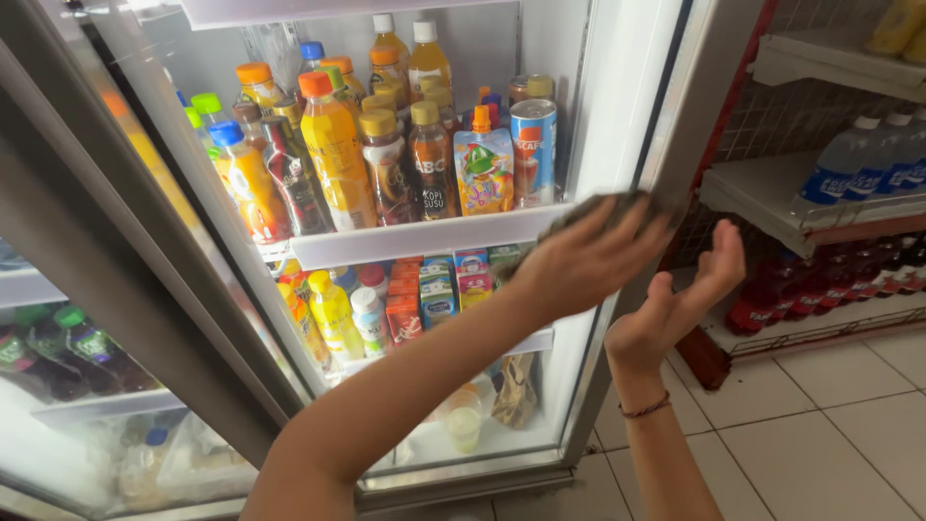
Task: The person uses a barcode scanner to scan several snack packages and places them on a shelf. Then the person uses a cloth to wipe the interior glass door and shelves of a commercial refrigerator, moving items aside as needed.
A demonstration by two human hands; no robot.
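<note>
My left hand reaches across from the lower left and presses a dark grey cloth against the white right-hand frame of an open drinks fridge, level with the upper shelf edge. My right hand, with a thin bracelet on its wrist, is held up just below and to the right of it. Its fingers are apart, it holds nothing, and it is close to the frame's outer edge. Most of the cloth is hidden under my left fingers.
The fridge's glass door stands open at the left. Shelves hold several orange and brown bottles, a can and small cartons. A wire rack with bottles stands at the right over a white tiled floor.
</note>
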